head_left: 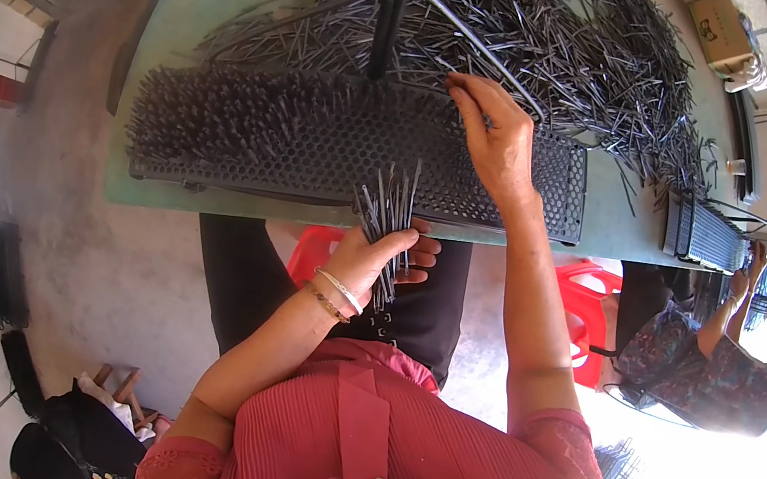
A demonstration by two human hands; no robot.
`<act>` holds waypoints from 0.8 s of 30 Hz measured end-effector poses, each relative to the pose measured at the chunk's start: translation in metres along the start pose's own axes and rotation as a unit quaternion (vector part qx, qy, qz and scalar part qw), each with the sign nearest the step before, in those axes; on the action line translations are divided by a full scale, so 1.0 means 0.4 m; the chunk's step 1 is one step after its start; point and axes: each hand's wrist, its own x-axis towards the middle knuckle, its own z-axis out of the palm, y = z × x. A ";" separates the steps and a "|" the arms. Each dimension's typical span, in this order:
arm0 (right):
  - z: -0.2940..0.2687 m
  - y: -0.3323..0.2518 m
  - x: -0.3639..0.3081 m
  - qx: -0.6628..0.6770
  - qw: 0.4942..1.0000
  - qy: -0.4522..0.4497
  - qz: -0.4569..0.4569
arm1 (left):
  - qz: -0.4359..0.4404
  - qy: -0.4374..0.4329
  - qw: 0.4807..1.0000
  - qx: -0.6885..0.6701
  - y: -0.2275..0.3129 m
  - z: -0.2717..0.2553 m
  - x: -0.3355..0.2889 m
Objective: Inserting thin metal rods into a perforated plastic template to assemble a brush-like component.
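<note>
While left hand [373,256] clasps a bundle of thin dark rods [387,205] at the near edge of the green table [204,7], right hand [503,143] pinches narrowly, contents unclear, by the perforated tray's [337,151] far edge, black post [384,42] leftward, rod heap [596,62] beyond.

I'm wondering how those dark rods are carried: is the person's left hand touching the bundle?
Touching. The head view shows the left hand around the bundle of dark rods, its thumb lying across them.

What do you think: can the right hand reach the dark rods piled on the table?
Probably yes: the right hand is over the perforated rack, the piled rods just beyond. A slanting bar crosses part of them, but their right side looks unobstructed.
</note>
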 end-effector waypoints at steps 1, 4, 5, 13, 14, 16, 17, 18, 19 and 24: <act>0.000 0.000 0.002 0.000 1.000 0.000 0.000 | -0.001 0.000 1.000 0.001 0.000 0.001 0.001; 0.003 0.001 0.006 -0.037 0.998 -0.040 -0.030 | -0.002 0.000 1.000 0.002 0.000 0.000 0.001; 0.004 0.003 0.006 -0.031 0.998 -0.043 -0.022 | -0.001 0.000 1.000 0.002 0.001 -0.001 0.001; 0.004 0.027 -0.013 0.092 0.993 0.004 0.078 | 0.001 -0.003 1.000 0.002 0.001 -0.004 0.000; -0.002 0.023 -0.012 0.073 0.995 0.015 0.067 | 0.005 -0.008 1.000 0.010 0.000 -0.005 0.001; -0.012 0.012 -0.008 0.053 0.997 0.026 0.056 | 0.005 -0.025 1.000 0.017 0.005 -0.006 0.001; -0.017 0.007 -0.006 0.050 0.997 0.032 0.055 | 0.005 -0.042 0.999 0.024 0.008 -0.007 0.001; -0.020 0.004 -0.007 0.046 0.997 0.039 0.054 | 0.005 -0.043 0.999 0.024 0.009 -0.006 0.004; -0.018 0.009 -0.013 0.045 0.997 0.039 0.054 | -0.002 -0.035 0.999 0.016 0.009 -0.005 0.007; 0.006 0.033 -0.041 -0.025 0.997 0.068 0.023 | -0.006 -0.020 1.000 0.014 0.008 0.003 0.007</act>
